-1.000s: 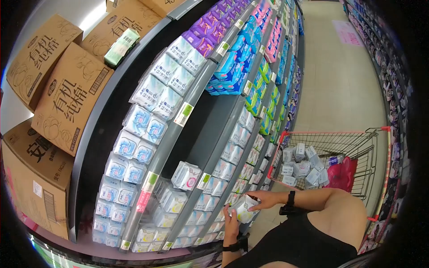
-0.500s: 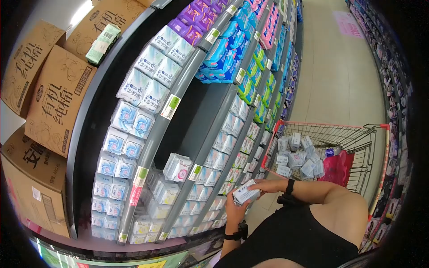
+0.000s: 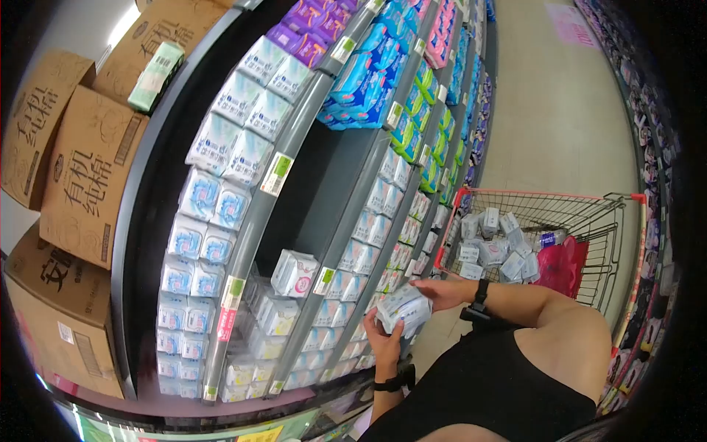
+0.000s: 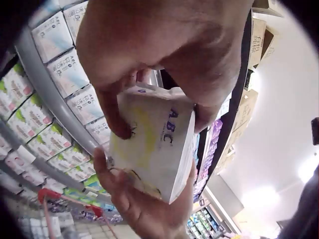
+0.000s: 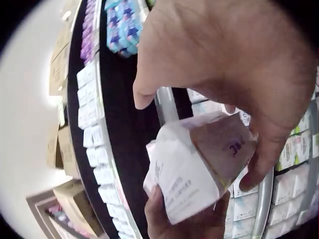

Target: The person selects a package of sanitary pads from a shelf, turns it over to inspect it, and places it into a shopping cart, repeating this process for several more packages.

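My left hand (image 3: 384, 345) grips a white ABC pack of sanitary pads (image 3: 405, 309) from the near side. In the left wrist view its thumb and fingers press the pack's opposite sides, leaving yellow markings and purple "ABC" letters visible. My right hand (image 3: 444, 292) rests against the far side of the same pack, its fingers spread. In the right wrist view the right hand (image 5: 224, 64) reaches over the pack, one finger standing off it. A similar white pack with a pink mark (image 3: 294, 272) stands at the shelf edge, left of my hands.
Shelves of packs curve along my left, with price rails (image 3: 277, 173) and a dark gap (image 3: 324, 184). Brown cartons (image 3: 92, 177) stand on top. A red-rimmed shopping cart (image 3: 541, 193) to the right holds several white packs (image 3: 495, 253) and a red bag (image 3: 557, 265).
The pack has been turned between my hands, showing different faces. The right hand's fingers have loosened and spread along it. The head view has shifted slightly.
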### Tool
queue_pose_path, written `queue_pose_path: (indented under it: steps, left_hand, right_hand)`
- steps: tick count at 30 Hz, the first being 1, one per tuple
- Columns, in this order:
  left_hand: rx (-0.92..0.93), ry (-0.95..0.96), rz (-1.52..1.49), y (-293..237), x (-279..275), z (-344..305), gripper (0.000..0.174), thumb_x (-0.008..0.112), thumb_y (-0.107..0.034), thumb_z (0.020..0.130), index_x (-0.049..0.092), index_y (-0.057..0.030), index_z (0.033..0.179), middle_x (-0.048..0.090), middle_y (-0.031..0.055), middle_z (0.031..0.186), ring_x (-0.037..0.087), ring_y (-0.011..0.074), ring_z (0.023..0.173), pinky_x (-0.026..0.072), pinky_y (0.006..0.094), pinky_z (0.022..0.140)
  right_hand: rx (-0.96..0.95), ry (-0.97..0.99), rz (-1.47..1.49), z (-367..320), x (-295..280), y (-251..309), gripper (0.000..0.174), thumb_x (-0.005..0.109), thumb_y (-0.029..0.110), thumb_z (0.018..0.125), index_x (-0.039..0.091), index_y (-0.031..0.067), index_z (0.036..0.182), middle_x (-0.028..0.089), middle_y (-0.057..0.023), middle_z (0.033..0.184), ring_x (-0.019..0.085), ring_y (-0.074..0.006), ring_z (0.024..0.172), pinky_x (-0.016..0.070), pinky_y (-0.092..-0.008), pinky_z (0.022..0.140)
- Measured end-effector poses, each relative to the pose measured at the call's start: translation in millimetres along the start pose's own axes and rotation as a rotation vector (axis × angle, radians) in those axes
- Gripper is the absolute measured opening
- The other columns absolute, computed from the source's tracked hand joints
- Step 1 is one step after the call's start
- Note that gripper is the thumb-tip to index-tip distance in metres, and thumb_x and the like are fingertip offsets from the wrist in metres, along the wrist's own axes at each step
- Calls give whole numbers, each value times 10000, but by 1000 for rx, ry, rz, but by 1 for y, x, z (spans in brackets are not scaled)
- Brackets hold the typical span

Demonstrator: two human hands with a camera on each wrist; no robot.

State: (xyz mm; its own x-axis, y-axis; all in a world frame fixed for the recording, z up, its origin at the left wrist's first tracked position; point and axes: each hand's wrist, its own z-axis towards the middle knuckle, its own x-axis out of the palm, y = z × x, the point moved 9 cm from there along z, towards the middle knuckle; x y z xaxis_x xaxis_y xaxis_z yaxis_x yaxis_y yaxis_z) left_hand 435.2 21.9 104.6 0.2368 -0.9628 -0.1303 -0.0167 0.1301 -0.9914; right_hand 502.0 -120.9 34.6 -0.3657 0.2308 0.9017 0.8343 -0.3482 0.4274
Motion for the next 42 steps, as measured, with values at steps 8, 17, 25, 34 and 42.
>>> queue_pose_path:
  steps: [8,17,25,34,42]
  left_hand:
    - [130,143,-93,-9,26,-8,898,809,-22,732,244,-36,1429,384,164,1410,406,276,1354,359,439,1135]
    - [-128,93,-72,23,31,-23,878,852,-91,771,323,-12,1467,548,159,1339,557,236,1246,469,376,1037]
    - [-75,91,98,11,35,-22,778,851,40,715,460,-18,1385,575,128,1341,573,201,1233,478,349,1031]
    - [-85,115,-61,16,47,-18,898,858,-93,778,305,-47,1484,459,154,1438,506,249,1296,443,388,1076]
    - [-120,92,63,39,54,-7,835,778,-154,877,226,-61,1496,369,196,1486,382,301,1390,452,434,1053]
  right_hand:
    - [78,-140,-359,-11,-32,-14,527,696,192,957,446,76,1406,575,-45,1350,583,-187,1223,603,-382,848]
    - [81,-71,-491,-30,1,-8,1035,751,16,863,38,113,1607,434,-91,1461,541,-194,1216,576,-368,852]
    - [66,12,-267,-36,2,7,849,708,453,898,268,132,1549,464,-39,1410,522,-169,1247,560,-356,881]
    - [-13,-114,-213,-40,-23,-2,617,631,216,953,342,96,1485,485,-34,1388,496,-157,1249,449,-361,1006]
    - [-160,-152,-299,-62,-36,10,506,622,192,956,418,102,1411,483,-29,1342,460,-169,1290,417,-396,1062]
